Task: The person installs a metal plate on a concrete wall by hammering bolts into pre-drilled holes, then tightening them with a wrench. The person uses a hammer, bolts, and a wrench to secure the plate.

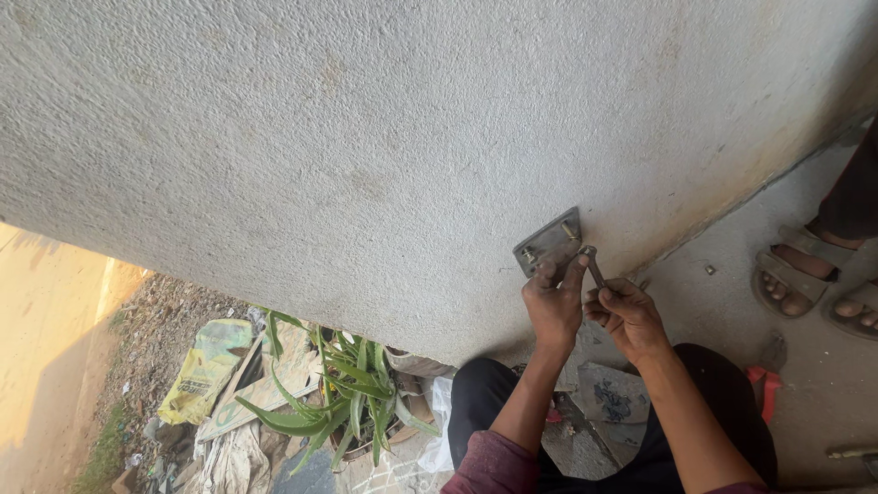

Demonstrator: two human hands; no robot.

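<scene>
**Steel on steel: wrench set to a bracket bolt**

Grey metal, small and slim: a short steel wrench (594, 266), clenched in the curled fingers (611, 298) of the right hand (629, 316), head up against a bolt (585, 250) at the lower edge of a flat grey rectangular steel bracket plate (547, 243). Fixed flat to the rough pale plastered wall (366, 155), low down, just above the concrete floor (722, 274). Left hand (551, 306) raised beside it, fingertips (547, 271) pressed on the plate's lower edge, thumb stretched toward the wrench head, grasping nothing.

Best done, by the look of it, with the wrench seated square on the bolt, turned in short arcs, plate steadied throughout.

Further out: sandalled feet (805, 279) of another person on the floor to the right; a spiky green aloe plant (343, 398) and a crumpled yellow sack (206, 366) below the wall's edge.
</scene>
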